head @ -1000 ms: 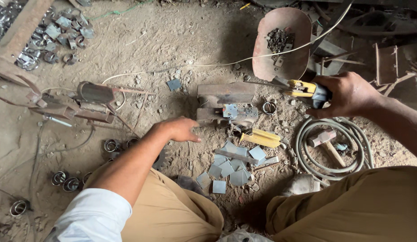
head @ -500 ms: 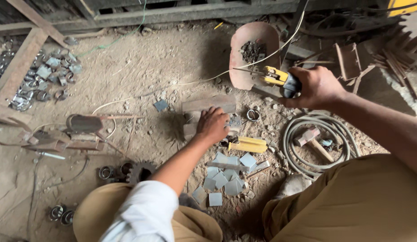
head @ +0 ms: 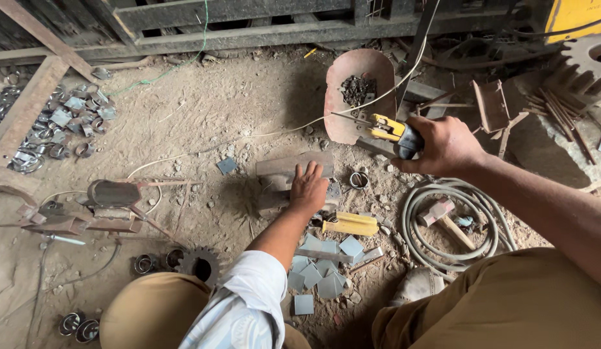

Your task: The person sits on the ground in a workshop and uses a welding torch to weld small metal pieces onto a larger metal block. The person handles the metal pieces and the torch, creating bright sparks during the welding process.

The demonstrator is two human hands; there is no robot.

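Left hand [head: 308,187] now lies flat on metal block [head: 294,169]; right hand [head: 442,145] still grips electrode holder [head: 394,132].

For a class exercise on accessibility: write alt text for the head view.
A seated person's left hand presses on a metal block on the dirt floor, while the right hand holds a yellow electrode holder. Metal squares and a hammer lie nearby.

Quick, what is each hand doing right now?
Left hand: open, fingers spread, resting flat on the metal block.
Right hand: closed around the yellow-and-black electrode holder.
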